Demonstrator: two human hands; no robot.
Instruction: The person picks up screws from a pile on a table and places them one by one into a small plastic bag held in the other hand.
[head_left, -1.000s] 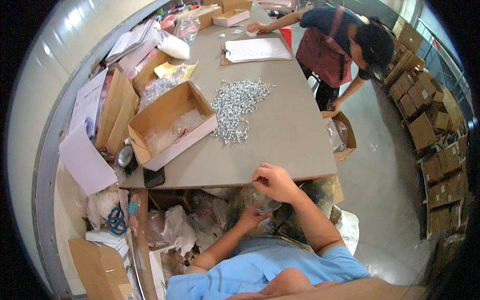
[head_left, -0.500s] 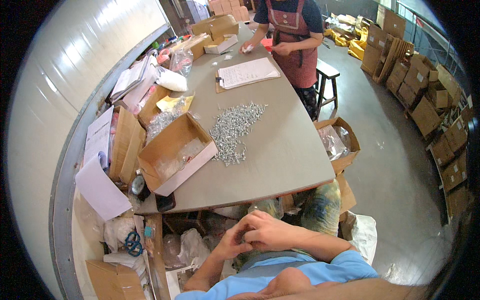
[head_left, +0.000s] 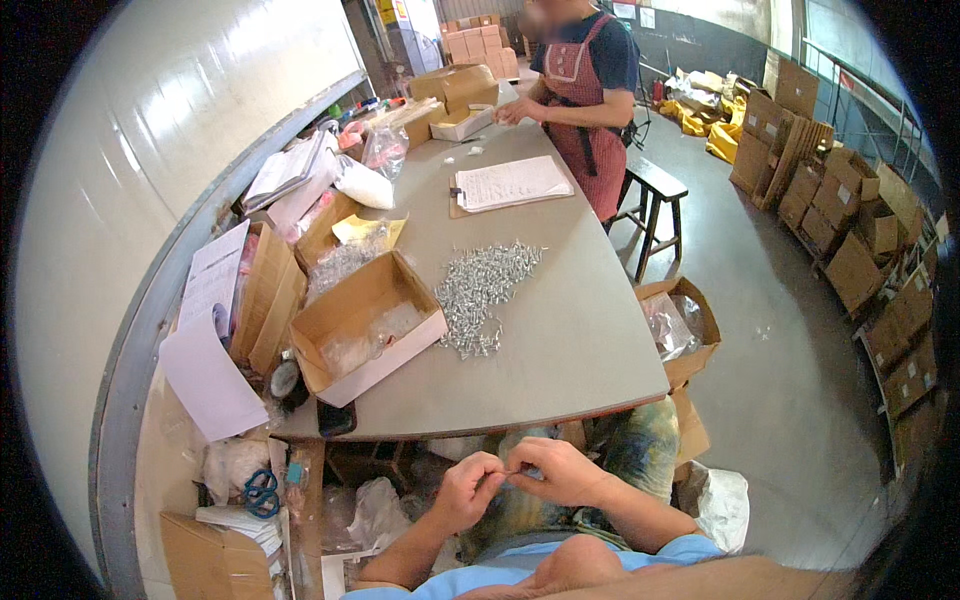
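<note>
Above my lap, just off the table's near edge, my left hand (head_left: 470, 492) and my right hand (head_left: 556, 472) meet at the fingertips. Both are closed in a pinch. Whatever sits between the fingertips is too small to make out. On the table (head_left: 560, 375) beyond them lies a heap of small silvery screws (head_left: 485, 290). Left of the heap, an open cardboard box (head_left: 350, 290) holds clear plastic bags (head_left: 395, 322). A dark phone (head_left: 336, 418) rests at the table edge, in front of that box.
Across the table stands a person in a red checked apron (head_left: 590, 90), beside a dark stool (head_left: 655, 190). A clipboard with papers (head_left: 512, 184) lies farther back. An open carton (head_left: 685, 372) stands at the table's right side. Blue-handled scissors (head_left: 261, 493) are at lower left.
My hands have drawn apart from an overlapped clasp into a fingertip pinch. The view has tilted up somewhat. Across the table, the person has moved back toward the far box and turned.
</note>
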